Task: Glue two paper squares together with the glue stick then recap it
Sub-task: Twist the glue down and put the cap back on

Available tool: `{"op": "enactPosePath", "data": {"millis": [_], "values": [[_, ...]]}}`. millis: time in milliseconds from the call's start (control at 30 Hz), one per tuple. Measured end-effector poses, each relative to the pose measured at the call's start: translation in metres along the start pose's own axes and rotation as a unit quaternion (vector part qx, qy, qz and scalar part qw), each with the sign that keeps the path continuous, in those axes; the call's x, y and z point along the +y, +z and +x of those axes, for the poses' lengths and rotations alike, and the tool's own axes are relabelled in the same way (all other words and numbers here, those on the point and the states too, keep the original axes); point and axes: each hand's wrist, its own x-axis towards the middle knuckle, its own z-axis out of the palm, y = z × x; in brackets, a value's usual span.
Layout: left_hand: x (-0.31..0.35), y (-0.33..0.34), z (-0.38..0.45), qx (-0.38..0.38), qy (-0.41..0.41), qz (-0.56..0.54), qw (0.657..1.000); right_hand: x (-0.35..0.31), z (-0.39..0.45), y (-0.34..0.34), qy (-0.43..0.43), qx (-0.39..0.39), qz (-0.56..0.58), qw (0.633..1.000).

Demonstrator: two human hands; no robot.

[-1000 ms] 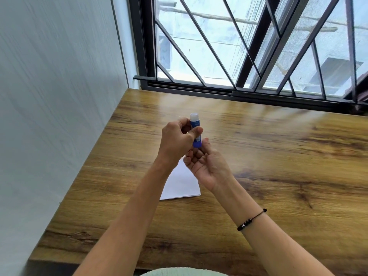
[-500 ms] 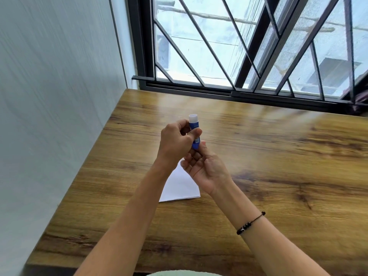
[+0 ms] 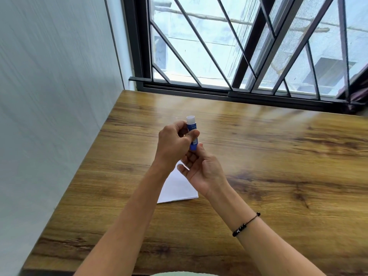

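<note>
Glue stick [image 3: 192, 134] upright, pinched between both hands' fingers [image 3: 194, 134].

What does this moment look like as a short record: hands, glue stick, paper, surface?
left hand: grips the glue stick's barrel
right hand: fingers curled at the stick's lower end, palm up
glue stick: blue, upright, held above the table, white top end showing
cap: cannot tell whether on or off
paper: white, flat on the table, partly hidden by the hands
table: wooden, by a barred window
</note>
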Motion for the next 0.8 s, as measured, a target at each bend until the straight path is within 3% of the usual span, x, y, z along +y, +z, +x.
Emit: {"op": "enactPosePath", "data": {"millis": [267, 533, 800], "values": [[0.0010, -0.0008, -0.0013, -0.002, -0.002, 0.001, 1.000, -0.0005, -0.0030, 0.0018, 0.055, -0.008, -0.013, 0.998], [0.0018, -0.0029, -0.0012, -0.001, -0.001, -0.003, 1.000, -0.0055, -0.0042, -0.0002, 0.018, -0.013, -0.011, 1.000], [0.0008, -0.0017, -0.0021, -0.001, 0.013, 0.000, 1.000, -0.0031, -0.0052, 0.0003, 0.057, -0.015, -0.010, 0.998]]}}
